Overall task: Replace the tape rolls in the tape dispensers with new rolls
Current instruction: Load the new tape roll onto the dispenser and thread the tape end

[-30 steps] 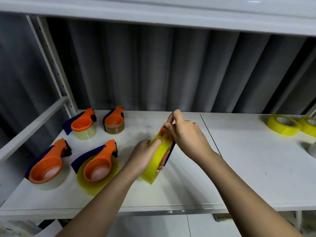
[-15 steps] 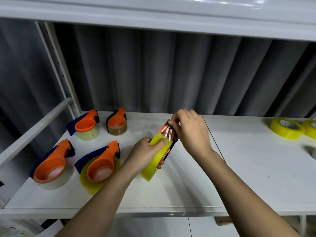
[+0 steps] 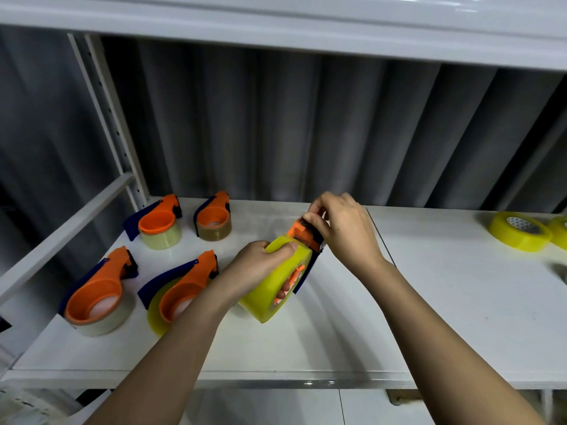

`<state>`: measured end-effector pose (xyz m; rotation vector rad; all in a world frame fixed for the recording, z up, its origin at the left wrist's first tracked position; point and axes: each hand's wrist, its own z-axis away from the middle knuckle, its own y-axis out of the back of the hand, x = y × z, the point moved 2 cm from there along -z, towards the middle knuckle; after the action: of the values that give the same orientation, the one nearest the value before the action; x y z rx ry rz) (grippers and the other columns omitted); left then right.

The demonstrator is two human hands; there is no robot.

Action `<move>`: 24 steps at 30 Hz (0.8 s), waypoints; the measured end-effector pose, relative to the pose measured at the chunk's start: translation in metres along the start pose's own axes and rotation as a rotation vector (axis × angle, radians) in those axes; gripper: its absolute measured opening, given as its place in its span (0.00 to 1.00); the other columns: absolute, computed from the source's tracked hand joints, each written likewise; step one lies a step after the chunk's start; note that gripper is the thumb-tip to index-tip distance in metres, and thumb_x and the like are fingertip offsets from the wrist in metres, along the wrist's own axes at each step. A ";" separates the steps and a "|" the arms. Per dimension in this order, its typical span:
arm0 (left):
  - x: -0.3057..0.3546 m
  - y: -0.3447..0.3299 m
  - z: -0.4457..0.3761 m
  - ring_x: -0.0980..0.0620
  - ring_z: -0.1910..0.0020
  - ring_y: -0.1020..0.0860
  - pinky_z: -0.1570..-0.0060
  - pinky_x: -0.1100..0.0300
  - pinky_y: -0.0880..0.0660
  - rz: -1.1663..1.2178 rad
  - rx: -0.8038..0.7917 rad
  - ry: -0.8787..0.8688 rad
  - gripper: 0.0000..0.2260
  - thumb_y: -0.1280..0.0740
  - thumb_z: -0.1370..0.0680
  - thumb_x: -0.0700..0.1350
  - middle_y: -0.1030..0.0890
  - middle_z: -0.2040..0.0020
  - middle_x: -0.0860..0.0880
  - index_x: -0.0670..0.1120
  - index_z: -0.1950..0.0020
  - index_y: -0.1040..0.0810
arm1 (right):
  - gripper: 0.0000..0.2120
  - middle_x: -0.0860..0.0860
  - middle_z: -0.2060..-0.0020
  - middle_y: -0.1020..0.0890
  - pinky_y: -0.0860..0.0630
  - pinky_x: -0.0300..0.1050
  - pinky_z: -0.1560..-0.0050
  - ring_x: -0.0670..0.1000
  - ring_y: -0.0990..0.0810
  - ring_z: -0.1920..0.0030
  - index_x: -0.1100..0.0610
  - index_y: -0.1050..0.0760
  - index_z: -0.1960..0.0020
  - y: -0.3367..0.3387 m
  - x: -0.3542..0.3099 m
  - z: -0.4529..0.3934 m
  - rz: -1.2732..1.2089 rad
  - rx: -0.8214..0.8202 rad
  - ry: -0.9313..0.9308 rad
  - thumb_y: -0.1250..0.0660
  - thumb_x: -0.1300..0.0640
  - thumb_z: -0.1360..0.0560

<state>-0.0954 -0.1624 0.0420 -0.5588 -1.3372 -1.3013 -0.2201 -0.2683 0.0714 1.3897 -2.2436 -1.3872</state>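
I count five orange-and-blue tape dispensers: four lie on the white shelf (image 3: pixel 337 342) toward its left end, two at the back (image 3: pixel 158 223) (image 3: pixel 214 220) and two nearer the front edge (image 3: pixel 99 289) (image 3: pixel 181 291). The fifth dispenser (image 3: pixel 302 237) is held above the middle of the shelf, loaded with a thick yellow roll (image 3: pixel 274 286) standing on edge. My left hand (image 3: pixel 260 268) grips that roll, thumb over its rim. My right hand (image 3: pixel 343 228) pinches the dispenser's orange cutter end. Two spare yellow rolls (image 3: pixel 518 231) (image 3: pixel 560 231) lie flat at the far right; their core printing is unreadable.
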 end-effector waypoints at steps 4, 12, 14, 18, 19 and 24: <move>-0.001 0.002 0.001 0.46 0.57 0.16 0.49 0.49 0.20 0.027 0.010 0.016 0.21 0.34 0.28 0.62 0.15 0.57 0.44 0.46 0.49 0.19 | 0.06 0.44 0.61 0.25 0.35 0.42 0.58 0.50 0.27 0.54 0.54 0.26 0.54 0.000 0.002 -0.003 -0.084 -0.034 0.042 0.35 0.52 0.23; -0.001 -0.008 0.007 0.57 0.80 0.24 0.78 0.68 0.27 0.131 0.001 0.043 0.16 0.36 0.22 0.51 0.20 0.69 0.45 0.38 0.50 0.21 | 0.05 0.46 0.55 0.21 0.30 0.30 0.56 0.45 0.24 0.52 0.56 0.29 0.52 0.004 0.003 -0.004 -0.531 -0.300 0.076 0.38 0.65 0.22; 0.000 -0.009 0.007 0.58 0.80 0.24 0.79 0.69 0.28 0.110 -0.009 0.047 0.15 0.36 0.21 0.52 0.20 0.69 0.46 0.40 0.51 0.22 | 0.10 0.46 0.56 0.21 0.31 0.28 0.59 0.44 0.24 0.54 0.53 0.26 0.55 0.005 0.004 -0.005 -0.574 -0.344 0.053 0.39 0.67 0.22; 0.002 -0.010 0.008 0.60 0.82 0.25 0.81 0.70 0.29 0.098 -0.013 0.038 0.13 0.37 0.21 0.52 0.21 0.70 0.47 0.42 0.53 0.23 | 0.11 0.48 0.55 0.19 0.27 0.29 0.58 0.42 0.22 0.54 0.51 0.24 0.55 0.008 0.008 -0.007 -0.603 -0.389 -0.010 0.39 0.65 0.21; 0.003 -0.010 0.008 0.60 0.82 0.25 0.82 0.71 0.30 0.104 -0.015 0.038 0.12 0.36 0.21 0.52 0.21 0.72 0.49 0.43 0.55 0.23 | 0.11 0.48 0.55 0.19 0.27 0.29 0.57 0.43 0.22 0.54 0.51 0.23 0.54 0.008 0.008 -0.007 -0.609 -0.391 -0.018 0.39 0.64 0.20; 0.003 -0.010 0.008 0.60 0.81 0.25 0.80 0.70 0.28 0.134 -0.029 0.047 0.12 0.36 0.21 0.52 0.22 0.78 0.53 0.45 0.57 0.24 | 0.09 0.47 0.57 0.17 0.26 0.29 0.55 0.42 0.21 0.53 0.54 0.21 0.50 0.010 0.011 -0.007 -0.635 -0.417 -0.072 0.39 0.61 0.20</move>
<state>-0.1083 -0.1592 0.0430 -0.6237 -1.2233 -1.2184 -0.2282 -0.2801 0.0793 1.9849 -1.4482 -1.9624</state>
